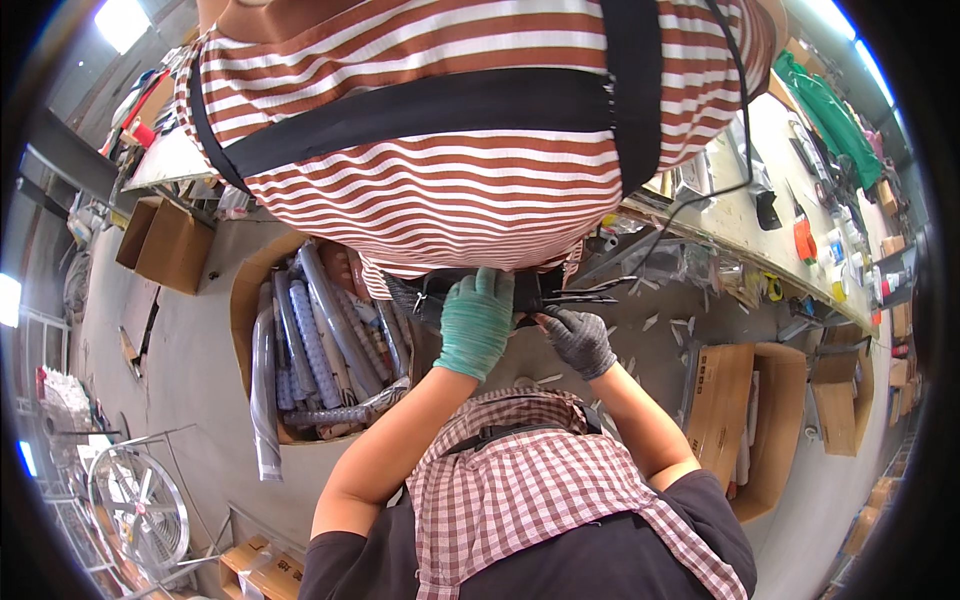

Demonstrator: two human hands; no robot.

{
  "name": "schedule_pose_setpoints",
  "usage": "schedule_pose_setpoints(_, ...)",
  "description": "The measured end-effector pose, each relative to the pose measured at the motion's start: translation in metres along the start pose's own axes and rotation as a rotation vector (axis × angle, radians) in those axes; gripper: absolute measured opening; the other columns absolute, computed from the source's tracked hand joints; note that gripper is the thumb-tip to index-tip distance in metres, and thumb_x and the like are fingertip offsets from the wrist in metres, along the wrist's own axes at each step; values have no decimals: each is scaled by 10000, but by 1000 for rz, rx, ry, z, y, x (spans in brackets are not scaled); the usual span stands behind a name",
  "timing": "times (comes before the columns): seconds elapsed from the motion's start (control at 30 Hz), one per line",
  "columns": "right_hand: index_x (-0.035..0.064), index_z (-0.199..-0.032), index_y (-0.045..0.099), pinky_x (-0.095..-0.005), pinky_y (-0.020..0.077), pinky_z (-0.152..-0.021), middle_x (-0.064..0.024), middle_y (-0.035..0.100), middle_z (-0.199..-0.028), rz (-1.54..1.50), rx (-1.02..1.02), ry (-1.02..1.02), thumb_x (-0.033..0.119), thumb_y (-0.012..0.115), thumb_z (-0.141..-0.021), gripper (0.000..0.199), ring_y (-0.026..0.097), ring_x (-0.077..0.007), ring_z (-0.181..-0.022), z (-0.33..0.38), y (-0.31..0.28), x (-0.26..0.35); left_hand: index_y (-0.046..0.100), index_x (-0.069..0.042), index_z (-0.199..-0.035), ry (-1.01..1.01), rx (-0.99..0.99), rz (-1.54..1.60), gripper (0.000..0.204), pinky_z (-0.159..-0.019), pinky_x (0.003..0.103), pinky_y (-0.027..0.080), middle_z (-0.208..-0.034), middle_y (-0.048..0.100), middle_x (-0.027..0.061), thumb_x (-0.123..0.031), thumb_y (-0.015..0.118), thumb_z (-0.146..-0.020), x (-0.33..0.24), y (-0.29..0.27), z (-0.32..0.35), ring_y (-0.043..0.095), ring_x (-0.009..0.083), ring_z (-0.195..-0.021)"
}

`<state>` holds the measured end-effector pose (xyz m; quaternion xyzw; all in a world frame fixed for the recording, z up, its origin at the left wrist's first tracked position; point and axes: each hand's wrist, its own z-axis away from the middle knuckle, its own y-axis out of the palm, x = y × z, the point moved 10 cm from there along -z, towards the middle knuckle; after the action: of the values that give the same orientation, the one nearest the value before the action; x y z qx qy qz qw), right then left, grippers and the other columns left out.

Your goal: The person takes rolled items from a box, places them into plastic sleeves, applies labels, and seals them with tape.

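Note:
A person in a brown-and-white striped shirt (430,190) stands close before me, with black straps (420,108) across the torso. At the waist sits a black pouch (527,292). My left hand (477,325), in a teal knitted glove, grips the pouch, its fingers bent over the front and its thumb hidden. Beside it my right hand (577,341), in a dark grey glove, pinches at the pouch's lower right edge; what lies between the fingertips is too small to make out. Black cables (585,296) stick out to the right just above that hand.
An open carton (242,310) of wrapped rolls (318,330) stands on the left. More cartons (720,395) are on the right. Behind the person runs a workbench (790,240) with an orange-handled tool (804,240). Scraps litter the floor; a large fan (140,505) stands lower left.

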<state>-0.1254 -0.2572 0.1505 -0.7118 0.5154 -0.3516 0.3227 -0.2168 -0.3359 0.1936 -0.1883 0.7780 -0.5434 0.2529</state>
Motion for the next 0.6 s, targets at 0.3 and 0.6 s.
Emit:
schedule_pose_setpoints(0.3, 89, -834, 652, -352, 495, -558, -55, 633, -835, 41, -112, 7, 106, 669, -722, 114, 600, -248, -716, -20, -31, 7, 380, -51, -1327, -71, -41, 212, 740, -827, 409, 482, -1208, 480, 193, -267, 727, -711, 8, 18, 9, 541, 354, -1004)
schedule_pose_setpoints(0.6, -12, -1170, 524, -432, 501, -728, -189, 527, -1193, -47, 513, 357, 269, 538, -856, 421, 576, -363, -925, 1, 39, -7, 417, -116, -1314, -29, -55, 231, 707, -817, 445, 447, -1187, 534, 126, -273, 724, -697, 19, 18, 22, 590, 273, -949)
